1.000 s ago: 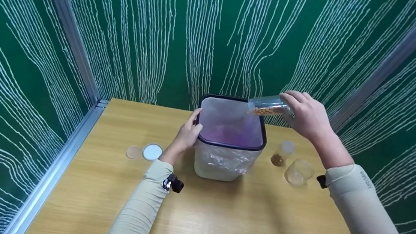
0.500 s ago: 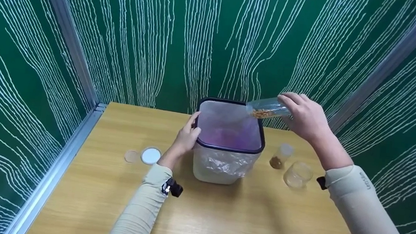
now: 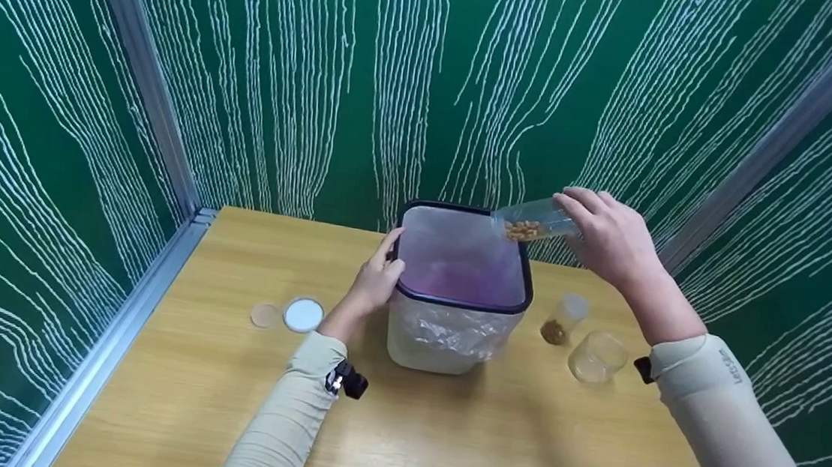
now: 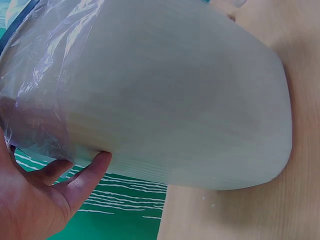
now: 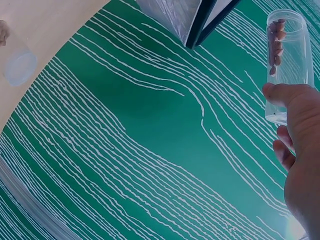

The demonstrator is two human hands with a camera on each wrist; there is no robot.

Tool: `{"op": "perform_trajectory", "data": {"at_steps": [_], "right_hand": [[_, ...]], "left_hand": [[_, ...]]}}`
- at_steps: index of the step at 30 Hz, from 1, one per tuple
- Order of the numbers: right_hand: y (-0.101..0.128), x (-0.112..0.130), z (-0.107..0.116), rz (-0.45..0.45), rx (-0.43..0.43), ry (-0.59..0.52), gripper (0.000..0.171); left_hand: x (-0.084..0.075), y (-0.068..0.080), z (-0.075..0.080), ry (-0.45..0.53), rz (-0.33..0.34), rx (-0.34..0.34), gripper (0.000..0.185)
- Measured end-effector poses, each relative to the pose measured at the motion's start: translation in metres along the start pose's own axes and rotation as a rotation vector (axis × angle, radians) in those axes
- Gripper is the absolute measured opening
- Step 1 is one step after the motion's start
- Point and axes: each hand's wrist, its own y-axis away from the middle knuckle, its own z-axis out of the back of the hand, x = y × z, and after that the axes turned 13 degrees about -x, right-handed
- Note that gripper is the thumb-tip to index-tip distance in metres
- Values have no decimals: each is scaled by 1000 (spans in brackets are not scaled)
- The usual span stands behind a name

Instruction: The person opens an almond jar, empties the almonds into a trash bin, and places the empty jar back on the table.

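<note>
Your right hand (image 3: 609,235) grasps the clear jar (image 3: 535,220), its long axis tipped mouth-down toward your left hand, brown nuts (image 3: 523,231) gathered at the mouth just over the bin's (image 3: 457,327) rim. Your left hand (image 3: 376,279) curls around the bin's near-left edge, holding it. The bag-lined bin looks empty inside. Below your right hand stand a small jar (image 3: 563,320) with brown contents and an empty one (image 3: 596,357); two lids (image 3: 303,315) lie on the tabletop (image 3: 443,439) outside your left.
</note>
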Motion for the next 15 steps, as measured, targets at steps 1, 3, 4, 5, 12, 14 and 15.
{"op": "perform_trajectory", "data": {"at_steps": [1,3,4,5,12,14,15], "right_hand": [[-1,0,0,3,-1,1,64],[-3,-1,1,11,-6,4,63],[-3,-1,0,16,-7,6,63],[-4,-1,0,19,-10,7,63],[-7,0,-1,26,-38,4,60],[-6,1,-1,29,-40,0,59],[-6,1,-1,31,-39,-1,59]], "left_hand": [[0,-1,0,5,3,3,61],[-1,-2,0,10,6,11,61],[0,-2,0,12,8,15,61],[0,-2,0,16,9,18,61],[0,-2,1,18,-1,8,61],[1,-1,2,19,-2,13,61],[2,0,2,23,0,17,61]]}}
